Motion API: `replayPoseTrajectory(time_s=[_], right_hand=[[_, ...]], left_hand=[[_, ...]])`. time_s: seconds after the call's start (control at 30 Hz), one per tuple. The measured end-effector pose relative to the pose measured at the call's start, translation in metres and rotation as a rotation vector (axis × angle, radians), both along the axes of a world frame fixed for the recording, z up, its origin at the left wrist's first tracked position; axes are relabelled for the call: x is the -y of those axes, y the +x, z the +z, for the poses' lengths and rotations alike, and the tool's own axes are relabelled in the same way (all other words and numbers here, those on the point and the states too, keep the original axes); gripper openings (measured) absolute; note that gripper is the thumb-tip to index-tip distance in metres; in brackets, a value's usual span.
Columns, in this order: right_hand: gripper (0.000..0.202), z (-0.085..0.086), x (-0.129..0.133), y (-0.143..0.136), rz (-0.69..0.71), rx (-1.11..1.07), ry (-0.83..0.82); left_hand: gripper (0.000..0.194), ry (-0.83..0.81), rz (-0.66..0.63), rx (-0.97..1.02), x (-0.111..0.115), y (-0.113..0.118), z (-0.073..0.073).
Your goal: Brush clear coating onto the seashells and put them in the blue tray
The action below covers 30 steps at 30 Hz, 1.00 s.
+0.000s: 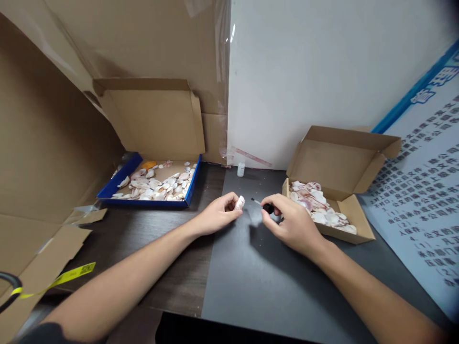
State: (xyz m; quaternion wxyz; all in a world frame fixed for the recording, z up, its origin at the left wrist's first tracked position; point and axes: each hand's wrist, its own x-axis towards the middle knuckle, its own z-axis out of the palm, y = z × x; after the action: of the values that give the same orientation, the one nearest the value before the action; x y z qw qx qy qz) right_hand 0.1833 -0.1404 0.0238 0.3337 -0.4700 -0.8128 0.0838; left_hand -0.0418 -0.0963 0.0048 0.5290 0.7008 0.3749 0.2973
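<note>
Between thumb and fingers, my left hand (218, 212) pinches a small whitish shell (240, 202) above the grey mat (236, 272). My right hand (290, 222) is closed on a black cap (268, 208), from which a thin brush (256, 202) points left towards the shell. A gap separates the brush tip from the shell. Behind both hands, a small white bottle (241, 169) stands upright near the wall.
At the left back lies an open blue-edged box (143, 203) of shells and one orange piece. An open cardboard box (362, 217) of larger shells stands right of my right hand. A yellow strip (75, 273) lies at the left, and a printed sheet (423, 191) at the right.
</note>
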Motion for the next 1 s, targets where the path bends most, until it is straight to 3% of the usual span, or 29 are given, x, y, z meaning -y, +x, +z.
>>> replayPoseTrajectory(time_s=[0.2, 0.33, 0.5, 0.67, 0.8, 0.93, 1.0], right_hand=[[0.014, -0.0006, 0.0011, -0.0010, 0.083, -0.016, 0.002], [0.013, -0.0035, 0.0027, -0.0036, -0.011, 0.040, 0.010], [0.022, -0.0033, 0.0043, -0.0039, 0.121, -0.081, 0.048], [0.021, -0.0016, 0.0030, -0.0020, 0.028, -0.088, 0.081], [0.021, -0.0034, -0.0003, 0.0003, 0.052, -0.082, 0.068], [0.016, -0.0053, -0.0032, 0.0025, -0.064, -0.059, 0.086], [0.020, -0.0046, -0.0022, 0.0016, 0.007, -0.106, 0.073]], left_hand=[[0.019, 0.003, -0.030, -0.050, 0.0016, 0.0004, 0.0034], [0.017, 0.010, -0.043, -0.071, 0.0025, 0.0013, 0.0046], [0.018, 0.029, -0.040, -0.094, 0.0036, 0.0015, 0.0059], [0.017, 0.050, -0.042, -0.110, 0.0043, 0.0014, 0.0065], [0.017, 0.058, -0.039, -0.107, 0.0044, 0.0017, 0.0061], [0.015, 0.036, -0.052, -0.099, 0.0046, 0.0019, 0.0063], [0.015, 0.037, -0.051, -0.093, 0.0044, 0.0017, 0.0061]])
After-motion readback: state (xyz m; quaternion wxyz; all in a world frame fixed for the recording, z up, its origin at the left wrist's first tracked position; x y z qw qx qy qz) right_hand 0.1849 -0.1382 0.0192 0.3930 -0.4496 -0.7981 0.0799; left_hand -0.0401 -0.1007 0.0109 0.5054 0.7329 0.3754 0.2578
